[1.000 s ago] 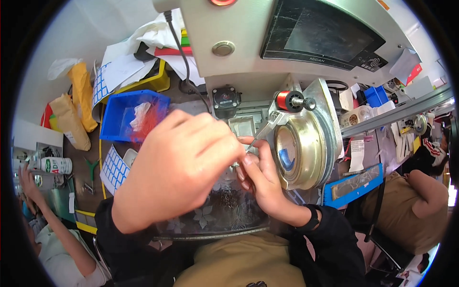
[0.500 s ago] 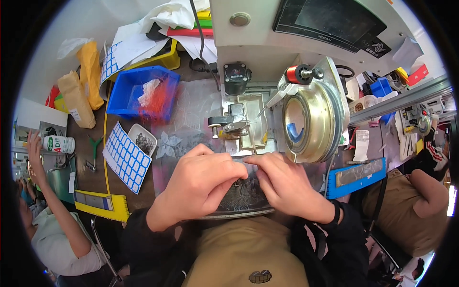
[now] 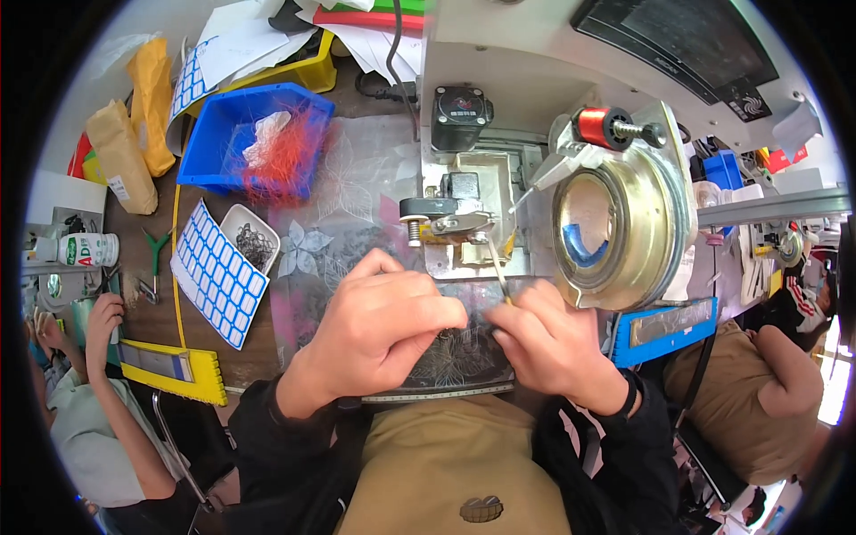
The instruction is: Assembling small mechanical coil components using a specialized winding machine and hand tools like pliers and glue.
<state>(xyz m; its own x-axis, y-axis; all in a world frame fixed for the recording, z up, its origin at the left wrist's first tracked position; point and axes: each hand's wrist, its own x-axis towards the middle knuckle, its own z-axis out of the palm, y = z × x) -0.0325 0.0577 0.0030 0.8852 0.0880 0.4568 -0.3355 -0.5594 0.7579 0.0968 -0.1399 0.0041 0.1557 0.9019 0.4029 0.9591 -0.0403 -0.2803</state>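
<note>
My left hand [image 3: 379, 325] is closed, thumb and index finger pinched together over the transparent mat [image 3: 308, 294]. Whatever lies in that pinch is too small and hidden to name. My right hand [image 3: 553, 343], slightly smeared, has its fingers curled in, with a gap between it and the left. What it may hold is hidden. Just beyond its fingertips, a thin metal lever [image 3: 497, 263] reaches down from the small clamp mechanism [image 3: 459, 223] of the machine. Right of the clamp stands a round metal drum [image 3: 571, 276], with a spool of red wire [image 3: 604, 127] above it.
At the left are a blue bin [image 3: 201, 160] with red wire scraps, a white dish [image 3: 275, 237] of small metal parts, a sheet of blue-bordered labels [image 3: 218, 276] and green-handled pliers [image 3: 156, 254]. A blue tray [image 3: 624, 334] lies right. Co-workers sit on both sides.
My right hand has drawn away from the left fingertips, its outstretched index finger now curled. The left hand keeps its pinch. The view has shifted, and the left co-worker's raised hand has lowered.
</note>
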